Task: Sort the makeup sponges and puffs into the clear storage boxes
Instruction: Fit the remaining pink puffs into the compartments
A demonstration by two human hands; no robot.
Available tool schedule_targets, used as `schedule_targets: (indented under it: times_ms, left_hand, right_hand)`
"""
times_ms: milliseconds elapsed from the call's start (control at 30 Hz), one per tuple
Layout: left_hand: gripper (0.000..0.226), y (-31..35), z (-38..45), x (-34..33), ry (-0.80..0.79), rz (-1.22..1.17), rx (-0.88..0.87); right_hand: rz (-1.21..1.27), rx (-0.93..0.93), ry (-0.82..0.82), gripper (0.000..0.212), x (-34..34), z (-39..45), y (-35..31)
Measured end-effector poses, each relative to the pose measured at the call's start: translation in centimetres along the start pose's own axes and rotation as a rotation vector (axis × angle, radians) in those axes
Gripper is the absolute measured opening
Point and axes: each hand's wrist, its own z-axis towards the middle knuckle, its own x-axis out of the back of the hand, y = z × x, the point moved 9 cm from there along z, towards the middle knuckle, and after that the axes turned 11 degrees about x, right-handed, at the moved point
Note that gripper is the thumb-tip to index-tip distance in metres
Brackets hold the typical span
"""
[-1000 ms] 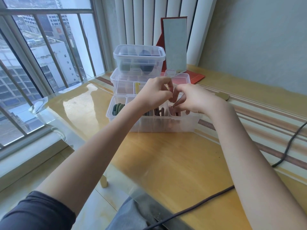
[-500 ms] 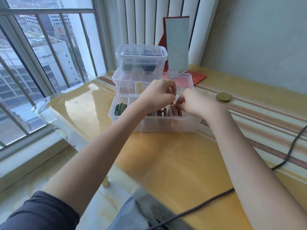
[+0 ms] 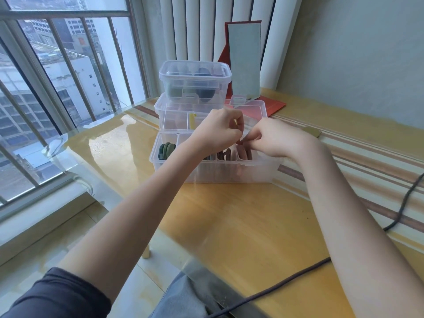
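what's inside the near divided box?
Near divided box: green round puffs stand on edge in the left compartment, brown ones right of centre, pinkish ones at the right. The left hand and right hand cover the middle compartments.

A yellow wooden counter under a clear glass sheet [image 3: 241, 226] fills the middle, with brown and cream stripes along its right side. Beyond its left edge a barred window [image 3: 57, 76] shows grey city buildings in daylight, and pale glossy floor tiles [image 3: 34, 244] lie below. White vertical blinds [image 3: 195, 31] hang past the far edge, beside a plain grey-green wall [image 3: 355, 53] behind the right edge.
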Motion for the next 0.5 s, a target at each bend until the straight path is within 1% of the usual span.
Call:
schedule_targets:
  times_ms: [67, 100, 200, 267, 300, 367, 467, 500]
  left_hand:
    - [0.018, 0.1, 0.0, 0.0, 0.002, -0.001, -0.002]
    - [0.018, 0.1, 0.0, 0.0, -0.002, 0.002, -0.007]
    - [0.017, 0.0, 0.0, -0.1, -0.014, 0.015, -0.009]
    - [0.014, 0.0, 0.0, -0.2, -0.018, 0.014, -0.012]
    - [0.013, 0.1, 0.0, -0.2, -0.021, 0.003, -0.012]
    - [0.024, 0.0, -0.1, -0.6, -0.069, -0.023, -0.003]
    - [0.042, 0.0, -0.3, -2.0, -0.227, 0.023, -0.010]
    - [0.044, -0.1, -0.4, -2.3, -0.260, 0.052, -0.009]
  right_hand:
    - [0.014, 0.001, 0.122, 0.021, 1.6, -0.3, 0.4]
    - [-0.019, -0.012, 0.123, 0.022, 1.8, -0.4, 0.5]
    - [-0.044, -0.001, -0.050, 0.034, -0.5, -0.1, -0.1]
    - [-0.061, 0.011, -0.072, 0.036, -1.1, 0.3, -0.3]
    - [-0.042, 0.010, -0.045, 0.034, -0.9, 0.4, -0.2]
    - [0.074, 0.009, 0.048, 0.031, 0.1, 0.2, 0.3]
    - [0.204, 0.025, 0.235, 0.029, 2.3, -0.4, 1.2]
    - [0.214, 0.028, 0.262, 0.028, 2.7, -0.5, 1.4]
